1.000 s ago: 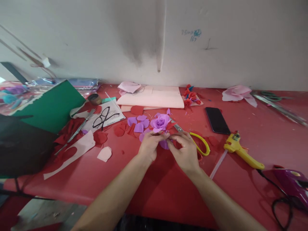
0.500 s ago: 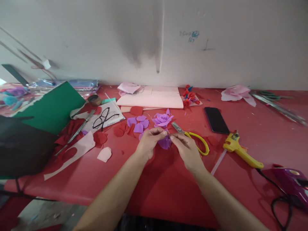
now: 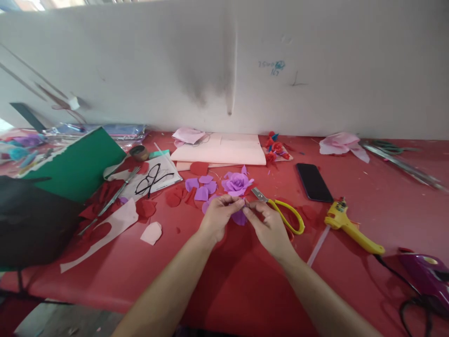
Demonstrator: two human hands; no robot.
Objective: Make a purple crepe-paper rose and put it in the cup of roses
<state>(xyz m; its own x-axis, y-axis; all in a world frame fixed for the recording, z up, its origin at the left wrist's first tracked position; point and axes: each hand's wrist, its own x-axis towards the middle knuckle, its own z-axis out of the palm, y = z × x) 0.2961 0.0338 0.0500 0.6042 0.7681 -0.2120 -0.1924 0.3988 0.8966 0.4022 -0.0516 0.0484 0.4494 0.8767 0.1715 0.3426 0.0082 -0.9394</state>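
Observation:
My left hand and my right hand meet near the middle of the table, fingertips pinched together. Between them is a purple paper piece, partly hidden by the fingers. Just beyond the hands lies a purple paper rose with layered petals. Several loose purple petals lie to the left of it. Open-bladed or closed I cannot tell, the yellow-handled scissors rest right beside my right hand. Red paper petals and a pale pink petal are scattered at left.
To the right are a black phone, a yellow glue gun with a glue stick, and a magenta device. Pink paper sheets lie at the back. Eyeglasses, tweezers and a dark bag are left.
The view has tilted up slightly, so the table sits lower in the picture. Both hands remain pinched together at the purple paper, with the right fingers shifted slightly.

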